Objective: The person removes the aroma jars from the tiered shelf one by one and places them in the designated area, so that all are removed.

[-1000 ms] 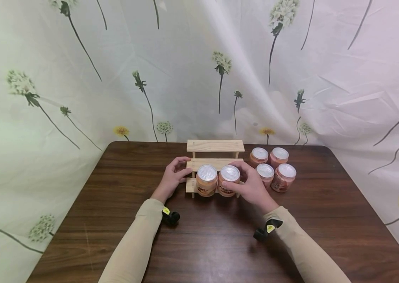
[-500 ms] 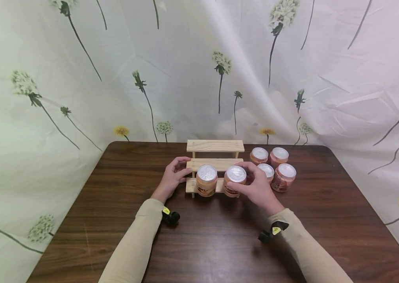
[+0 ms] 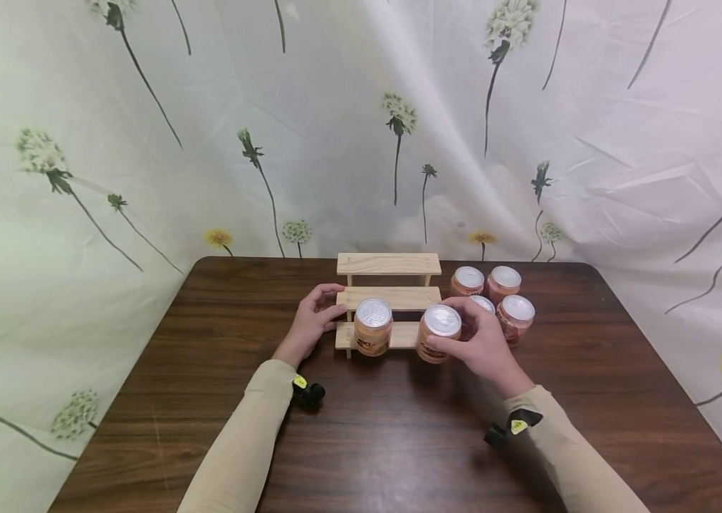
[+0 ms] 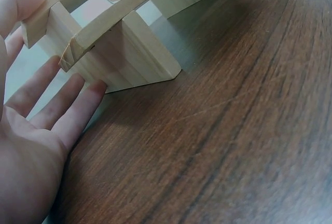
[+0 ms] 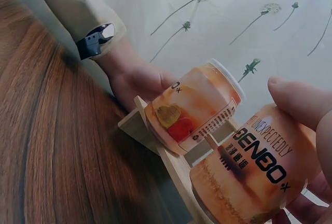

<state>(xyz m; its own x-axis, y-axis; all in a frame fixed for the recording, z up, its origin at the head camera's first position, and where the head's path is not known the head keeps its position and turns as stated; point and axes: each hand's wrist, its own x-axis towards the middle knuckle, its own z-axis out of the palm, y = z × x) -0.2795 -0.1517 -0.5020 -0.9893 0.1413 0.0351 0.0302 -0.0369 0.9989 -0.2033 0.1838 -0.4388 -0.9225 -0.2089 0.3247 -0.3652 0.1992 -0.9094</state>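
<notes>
A three-tier wooden display rack (image 3: 389, 264) stands near the back of the table. My left hand (image 3: 310, 320) grips its left end, with thumb and index finger at the end of the middle tier. In the left wrist view the other fingers (image 4: 78, 115) lie against the side panel. One orange-labelled jar (image 3: 373, 335) with a silvery lid stands on the lowest tier. My right hand (image 3: 479, 345) holds a second such jar (image 3: 438, 342) between thumb and fingers, at the right end of that tier. Whether this jar touches the tier is unclear.
Several similar jars (image 3: 518, 317) stand grouped on the table to the right of the rack, one partly hidden by my right hand. A patterned cloth (image 3: 310, 142) hangs behind the dark wooden table (image 3: 361, 442).
My right hand has moved its jar to the right along the lowest tier, away from the other jar, and slightly toward me. The left hand has stayed at the rack.
</notes>
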